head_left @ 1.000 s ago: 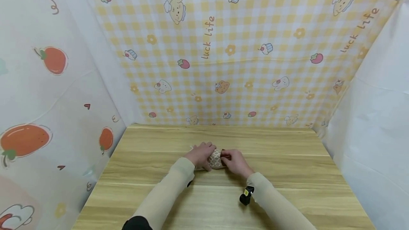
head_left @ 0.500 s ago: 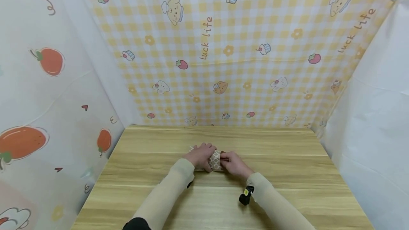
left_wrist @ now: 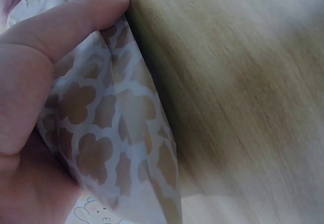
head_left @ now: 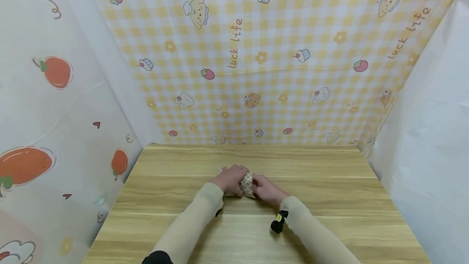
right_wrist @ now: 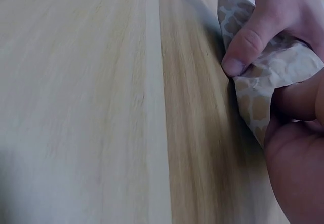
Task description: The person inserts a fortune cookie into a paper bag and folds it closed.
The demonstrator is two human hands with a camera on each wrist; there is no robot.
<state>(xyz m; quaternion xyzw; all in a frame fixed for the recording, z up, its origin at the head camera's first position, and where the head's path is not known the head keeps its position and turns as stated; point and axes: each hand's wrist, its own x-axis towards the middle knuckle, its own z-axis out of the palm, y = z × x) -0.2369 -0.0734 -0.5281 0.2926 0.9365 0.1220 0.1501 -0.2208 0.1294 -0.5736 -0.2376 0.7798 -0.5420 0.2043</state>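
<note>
One yellow-checked backdrop behind a wood-grain tabletop.

Left hand: wrapped over a patterned pouch
Right hand: at the pouch's right end, fingertips hidden
Surface: wood-grained
Backdrop: yellow-checked, printed "luck life"

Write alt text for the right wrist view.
The left hand grips a crumpled, patterned paper wrapper while the right hand works at its edge, fingertips hidden. A wood-grain tabletop fills most of the picture.
</note>
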